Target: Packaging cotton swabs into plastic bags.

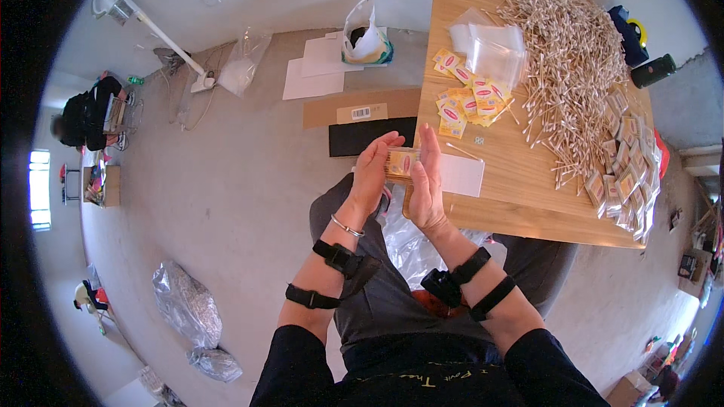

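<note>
My left hand (372, 173) and my right hand (427, 181) face each other, palms pressed on either side of a small clear packet with a yellow label (400, 162), held at the near left corner of the wooden table (520, 203). A large heap of cotton swabs (573, 60) covers the table's far middle. Loose yellow labels (464, 102) lie beside a stack of clear plastic bags (490, 49). Filled packets (626, 181) are piled along the right edge.
A white card (461, 175) lies on the table by my right hand. A clear plastic bag (411, 245) rests on my lap. On the floor are cardboard strips (362, 113), white sheets (313, 75), a plastic bag (367, 34) and silver bags (188, 305). A person sits far left (87, 117).
</note>
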A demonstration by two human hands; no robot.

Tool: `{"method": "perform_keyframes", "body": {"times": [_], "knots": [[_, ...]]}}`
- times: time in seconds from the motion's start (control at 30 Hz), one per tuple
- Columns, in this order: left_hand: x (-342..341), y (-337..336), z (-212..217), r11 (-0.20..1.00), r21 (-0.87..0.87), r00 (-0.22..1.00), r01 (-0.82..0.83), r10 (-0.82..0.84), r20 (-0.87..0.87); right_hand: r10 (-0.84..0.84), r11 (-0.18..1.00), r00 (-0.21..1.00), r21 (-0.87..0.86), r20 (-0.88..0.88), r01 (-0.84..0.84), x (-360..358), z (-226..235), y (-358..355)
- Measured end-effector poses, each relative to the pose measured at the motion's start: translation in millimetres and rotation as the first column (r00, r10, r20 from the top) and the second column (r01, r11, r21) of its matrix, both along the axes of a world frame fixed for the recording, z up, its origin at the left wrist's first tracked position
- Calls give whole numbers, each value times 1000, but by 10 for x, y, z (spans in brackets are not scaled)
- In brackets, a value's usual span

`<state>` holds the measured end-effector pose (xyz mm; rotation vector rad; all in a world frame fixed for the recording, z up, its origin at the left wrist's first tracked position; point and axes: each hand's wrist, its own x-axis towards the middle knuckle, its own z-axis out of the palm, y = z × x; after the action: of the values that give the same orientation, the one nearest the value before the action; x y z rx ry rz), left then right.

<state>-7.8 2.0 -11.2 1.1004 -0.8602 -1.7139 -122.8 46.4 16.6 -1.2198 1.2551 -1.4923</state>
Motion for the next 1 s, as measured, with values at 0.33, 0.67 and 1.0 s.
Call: {"method": "perform_keyframes", "body": {"times": [0.33,0.67,1.0], "knots": [[-19,-20,0,997,-42,994,70,-66,90,22,999,999,-42,-27,-24,-13,-24,9],[62,104,134,692,-578,488,433,359,796,-331,935,549,-186,-768,303,-876,-149,162],[-612,604,312,414,-653,557,634,341,757,-169,985,603,-150,-779,83,-1022,-170,585]]}}
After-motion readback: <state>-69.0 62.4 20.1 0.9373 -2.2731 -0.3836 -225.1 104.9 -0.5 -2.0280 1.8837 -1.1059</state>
